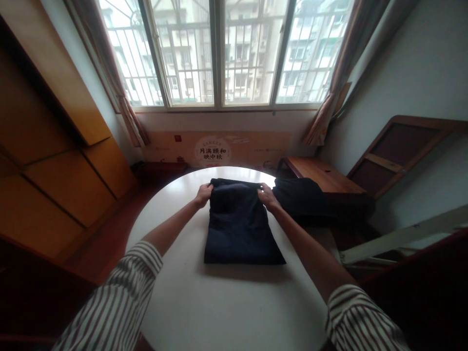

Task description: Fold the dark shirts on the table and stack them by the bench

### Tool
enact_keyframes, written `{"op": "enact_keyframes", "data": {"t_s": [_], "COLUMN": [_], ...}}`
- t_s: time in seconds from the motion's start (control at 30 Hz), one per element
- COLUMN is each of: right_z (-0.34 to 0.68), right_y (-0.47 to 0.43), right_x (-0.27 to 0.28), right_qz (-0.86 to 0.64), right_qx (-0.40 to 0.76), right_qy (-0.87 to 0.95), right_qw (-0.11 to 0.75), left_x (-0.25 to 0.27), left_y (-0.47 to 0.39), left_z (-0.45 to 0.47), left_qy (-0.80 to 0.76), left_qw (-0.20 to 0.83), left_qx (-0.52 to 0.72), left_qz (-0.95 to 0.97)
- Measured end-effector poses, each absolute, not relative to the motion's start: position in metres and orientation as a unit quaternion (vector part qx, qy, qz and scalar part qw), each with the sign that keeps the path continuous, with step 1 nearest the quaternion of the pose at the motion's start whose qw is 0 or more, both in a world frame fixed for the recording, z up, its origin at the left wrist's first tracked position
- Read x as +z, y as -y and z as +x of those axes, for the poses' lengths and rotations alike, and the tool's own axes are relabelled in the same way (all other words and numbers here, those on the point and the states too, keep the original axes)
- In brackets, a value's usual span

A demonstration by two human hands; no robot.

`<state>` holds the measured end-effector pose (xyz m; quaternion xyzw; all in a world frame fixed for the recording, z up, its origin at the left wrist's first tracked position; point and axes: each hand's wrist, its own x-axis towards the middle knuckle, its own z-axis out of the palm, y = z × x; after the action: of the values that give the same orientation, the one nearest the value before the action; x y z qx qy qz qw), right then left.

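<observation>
A folded dark navy garment (239, 224), perhaps trousers, lies on the white round table (183, 292). Its far edge is raised a little between my two hands. My left hand (203, 195) pinches the far left corner, fingers closed on the cloth. At the far right corner, my right hand (267, 196) grips the same edge with its fingers closed. The near edge of the garment rests flat toward me. Just right of my right hand, a second dark garment (303, 197) lies bunched at the table's right edge, partly hidden behind my forearm.
Beyond the table stand a low wooden desk (325, 175) and a leaning wooden frame (395, 146) on the right. Orange-brown cabinets (69, 180) line the left side. A printed banner box (241, 148) sits under the barred window (219, 58).
</observation>
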<state>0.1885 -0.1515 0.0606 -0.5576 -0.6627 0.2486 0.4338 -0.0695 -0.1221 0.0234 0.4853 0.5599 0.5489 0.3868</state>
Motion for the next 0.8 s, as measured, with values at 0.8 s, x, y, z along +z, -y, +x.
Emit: {"op": "enact_keyframes", "data": {"t_s": [0.8], "right_z": [0.244], "right_y": [0.184], "right_x": [0.017], "right_qz": [-0.606], "right_qx": [0.561], "right_qy": [0.467], "right_qw": [0.316], "left_x": [-0.009], "left_y": [0.183], "left_z": [-0.083], "left_qy": [-0.675], "left_qw": [0.417], "left_qx": [0.388], "left_qz": [0.469]}}
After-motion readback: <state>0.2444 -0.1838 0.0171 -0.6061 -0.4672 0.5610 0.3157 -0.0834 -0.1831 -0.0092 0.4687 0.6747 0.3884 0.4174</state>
